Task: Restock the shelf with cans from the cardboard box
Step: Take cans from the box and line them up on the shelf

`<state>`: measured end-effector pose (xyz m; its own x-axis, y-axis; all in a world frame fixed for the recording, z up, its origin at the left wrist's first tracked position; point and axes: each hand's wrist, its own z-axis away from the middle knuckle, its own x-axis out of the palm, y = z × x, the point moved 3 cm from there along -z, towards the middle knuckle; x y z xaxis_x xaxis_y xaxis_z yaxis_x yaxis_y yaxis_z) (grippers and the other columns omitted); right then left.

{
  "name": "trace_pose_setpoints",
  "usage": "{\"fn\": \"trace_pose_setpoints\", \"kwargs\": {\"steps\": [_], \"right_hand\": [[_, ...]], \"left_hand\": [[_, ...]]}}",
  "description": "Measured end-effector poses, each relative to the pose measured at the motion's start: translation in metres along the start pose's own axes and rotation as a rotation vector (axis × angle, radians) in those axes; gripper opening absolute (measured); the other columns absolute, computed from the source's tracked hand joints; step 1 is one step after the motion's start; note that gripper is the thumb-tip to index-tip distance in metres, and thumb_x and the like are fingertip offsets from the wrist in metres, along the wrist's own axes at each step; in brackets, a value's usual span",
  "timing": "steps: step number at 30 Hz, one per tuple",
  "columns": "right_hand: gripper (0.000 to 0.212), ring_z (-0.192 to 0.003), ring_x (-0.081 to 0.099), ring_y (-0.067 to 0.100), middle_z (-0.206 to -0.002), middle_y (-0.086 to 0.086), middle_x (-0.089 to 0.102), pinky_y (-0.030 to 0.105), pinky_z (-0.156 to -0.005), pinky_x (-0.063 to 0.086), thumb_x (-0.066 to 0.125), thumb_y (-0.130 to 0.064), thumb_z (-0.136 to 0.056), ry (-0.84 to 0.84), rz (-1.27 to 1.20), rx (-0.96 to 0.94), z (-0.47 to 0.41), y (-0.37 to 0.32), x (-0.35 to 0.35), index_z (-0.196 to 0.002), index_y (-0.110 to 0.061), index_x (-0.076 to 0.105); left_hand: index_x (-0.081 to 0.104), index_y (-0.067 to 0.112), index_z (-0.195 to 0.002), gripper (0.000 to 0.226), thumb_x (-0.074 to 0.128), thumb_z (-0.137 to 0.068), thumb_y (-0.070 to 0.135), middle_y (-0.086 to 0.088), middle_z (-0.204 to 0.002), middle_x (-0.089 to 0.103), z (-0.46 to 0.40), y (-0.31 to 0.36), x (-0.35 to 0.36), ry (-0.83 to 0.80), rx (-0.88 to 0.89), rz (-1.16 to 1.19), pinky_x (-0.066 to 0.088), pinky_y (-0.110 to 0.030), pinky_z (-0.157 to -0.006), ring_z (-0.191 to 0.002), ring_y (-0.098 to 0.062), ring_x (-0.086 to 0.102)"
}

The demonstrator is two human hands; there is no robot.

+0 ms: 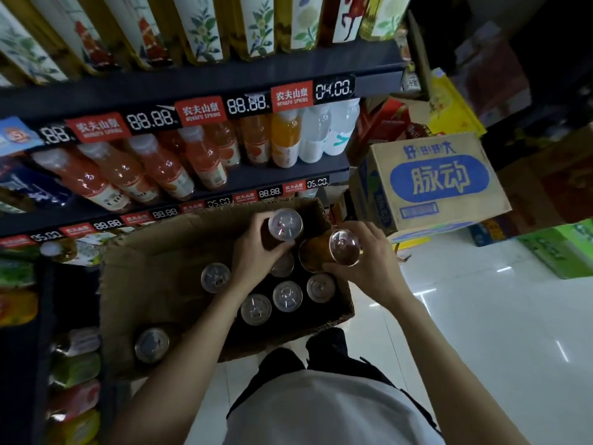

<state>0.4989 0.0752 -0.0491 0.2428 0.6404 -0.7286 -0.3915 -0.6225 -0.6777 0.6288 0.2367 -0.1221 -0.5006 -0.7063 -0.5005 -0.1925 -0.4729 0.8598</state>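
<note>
An open cardboard box sits on the floor below me, against the shelf. Several cans with clear plastic lids stand inside it, such as one can near the box's right side. My left hand grips an upright can lifted above the box. My right hand grips a brown can tilted on its side, lid toward me. Both hands hover over the box's far right corner.
Shelf rows carry orange and red drink bottles behind price tags. A closed carton with blue print stands on stacked goods to the right. A green carton lies further right. White tiled floor stretches on my right.
</note>
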Motion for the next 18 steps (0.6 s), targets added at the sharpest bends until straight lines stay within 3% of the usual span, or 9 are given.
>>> {"fn": "trace_pose_setpoints", "kwargs": {"steps": [4,6,9,12,14,18], "right_hand": [[0.057,-0.091,0.062,-0.001,-0.099,-0.016,0.063,0.016,-0.074,0.051,0.085,-0.028,-0.064,-0.061,-0.293,-0.024,-0.018,-0.011,-0.029,-0.111,-0.033,0.053],[0.056,-0.097,0.063,0.0,-0.106,-0.013,0.065,0.019,-0.078,0.052,0.082,-0.029,-0.066,-0.08,-0.42,-0.033,-0.032,-0.018,-0.045,-0.114,-0.034,0.055],[0.058,-0.093,0.063,-0.001,-0.104,-0.009,0.066,0.012,-0.075,0.05,0.083,-0.032,-0.062,-0.052,-0.557,-0.052,-0.053,-0.038,-0.081,-0.114,-0.027,0.056],[0.056,-0.089,0.063,0.003,-0.096,-0.011,0.067,0.015,-0.071,0.05,0.077,-0.046,-0.058,-0.028,-0.587,-0.122,-0.069,-0.067,-0.132,-0.105,-0.021,0.058],[0.046,-0.084,0.064,-0.002,-0.087,-0.016,0.069,0.014,-0.066,0.05,0.07,-0.052,-0.059,-0.028,-0.549,-0.226,-0.078,-0.091,-0.17,-0.096,-0.027,0.06],[0.05,-0.081,0.065,0.002,-0.088,-0.01,0.069,0.021,-0.067,0.053,0.068,-0.056,-0.059,0.062,-0.447,-0.411,-0.095,-0.136,-0.249,-0.095,-0.022,0.063]], "left_hand": [[0.048,0.037,-0.115,0.057,0.067,-0.066,0.06,0.028,-0.113,0.053,0.01,0.047,-0.058,0.159,0.025,0.15,0.036,-0.011,-0.089,-0.105,0.014,0.048],[0.051,0.036,-0.114,0.064,0.063,-0.061,0.07,0.024,-0.113,0.056,0.008,0.078,-0.08,0.171,0.044,0.202,0.041,-0.016,-0.087,-0.102,0.013,0.051],[0.054,0.038,-0.107,0.069,0.055,-0.056,0.083,0.022,-0.105,0.061,0.002,0.132,-0.105,0.186,0.136,0.204,0.042,-0.006,-0.075,-0.095,0.014,0.055],[0.052,0.043,-0.099,0.051,0.059,-0.058,0.073,0.028,-0.097,0.061,-0.01,0.188,-0.123,0.228,0.206,0.174,0.048,-0.016,-0.066,-0.09,0.01,0.058],[0.052,0.044,-0.098,0.044,0.058,-0.061,0.067,0.031,-0.097,0.06,-0.019,0.227,-0.133,0.283,0.291,0.129,0.047,-0.018,-0.072,-0.092,0.01,0.056],[0.053,0.044,-0.099,0.052,0.057,-0.061,0.079,0.035,-0.093,0.06,-0.03,0.314,-0.153,0.426,0.524,0.064,0.047,-0.014,-0.074,-0.09,0.01,0.057]]}}
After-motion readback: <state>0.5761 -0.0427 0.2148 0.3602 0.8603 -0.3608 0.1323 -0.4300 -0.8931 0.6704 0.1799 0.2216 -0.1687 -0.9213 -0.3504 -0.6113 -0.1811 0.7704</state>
